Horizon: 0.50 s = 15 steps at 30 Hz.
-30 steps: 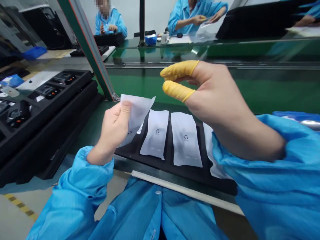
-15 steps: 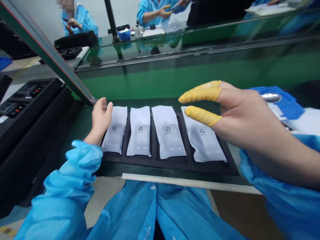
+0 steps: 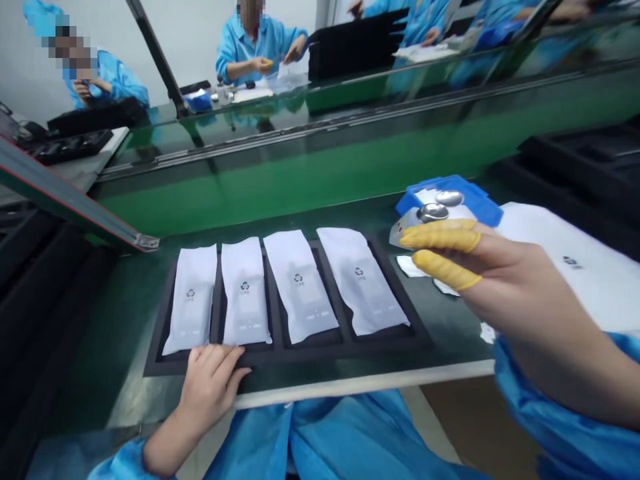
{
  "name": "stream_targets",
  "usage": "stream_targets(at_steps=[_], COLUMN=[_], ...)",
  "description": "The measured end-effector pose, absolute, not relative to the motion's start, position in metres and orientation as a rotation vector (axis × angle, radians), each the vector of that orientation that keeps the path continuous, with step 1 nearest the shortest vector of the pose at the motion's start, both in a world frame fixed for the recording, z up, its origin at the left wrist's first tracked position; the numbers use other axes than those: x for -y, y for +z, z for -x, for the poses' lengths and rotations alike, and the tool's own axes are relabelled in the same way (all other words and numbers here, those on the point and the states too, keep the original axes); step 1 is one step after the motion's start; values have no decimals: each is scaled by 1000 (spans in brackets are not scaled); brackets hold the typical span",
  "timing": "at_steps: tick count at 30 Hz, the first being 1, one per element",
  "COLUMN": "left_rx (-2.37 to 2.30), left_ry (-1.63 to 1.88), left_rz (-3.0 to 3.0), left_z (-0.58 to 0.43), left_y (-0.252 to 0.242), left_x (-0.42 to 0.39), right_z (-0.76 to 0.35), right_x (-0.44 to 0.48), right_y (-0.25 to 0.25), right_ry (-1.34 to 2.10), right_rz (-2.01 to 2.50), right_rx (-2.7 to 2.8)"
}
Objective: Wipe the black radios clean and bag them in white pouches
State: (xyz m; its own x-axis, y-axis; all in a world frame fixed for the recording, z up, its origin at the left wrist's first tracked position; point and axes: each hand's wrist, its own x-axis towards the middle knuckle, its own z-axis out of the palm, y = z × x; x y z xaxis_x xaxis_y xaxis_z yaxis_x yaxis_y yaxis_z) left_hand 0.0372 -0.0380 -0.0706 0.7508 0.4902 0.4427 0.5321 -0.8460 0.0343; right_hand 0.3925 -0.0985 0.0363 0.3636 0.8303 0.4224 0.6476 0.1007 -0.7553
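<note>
Though small, "CPE" [image 3: 300, 285] on pouches [image 3: 245, 310]

The left hand [image 3: 213, 380] lies palm down, its bare fingers [image 3: 220, 357] close together and pointing forward, the left thumb [image 3: 239, 380] spread to the side. The right hand [image 3: 520, 280] hovers, its yellow-covered right thumb [image 3: 445, 269] and forefinger [image 3: 440, 235] extended with a narrow gap at the tips. Blue sleeves [image 3: 555, 413] leave both wrists uncovered.
</note>
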Motion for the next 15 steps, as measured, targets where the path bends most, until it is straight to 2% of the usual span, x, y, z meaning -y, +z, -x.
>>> stream_targets(at_steps=[7, 12, 15], left_rx=[981, 1148, 1179], left_ry=[-727, -638, -640], left_rz=[2742, 2692, 2663], left_z=[-61, -103, -135], left_y=[-62, -64, -59], left_x=[-27, -121, -174], right_z=[-378, -353, -350], right_x=[132, 157, 160], right_y=[11, -50, -87], right_ry=[19, 50, -69], right_rz=[1407, 1370, 1435], right_rx=[1508, 1509, 1519])
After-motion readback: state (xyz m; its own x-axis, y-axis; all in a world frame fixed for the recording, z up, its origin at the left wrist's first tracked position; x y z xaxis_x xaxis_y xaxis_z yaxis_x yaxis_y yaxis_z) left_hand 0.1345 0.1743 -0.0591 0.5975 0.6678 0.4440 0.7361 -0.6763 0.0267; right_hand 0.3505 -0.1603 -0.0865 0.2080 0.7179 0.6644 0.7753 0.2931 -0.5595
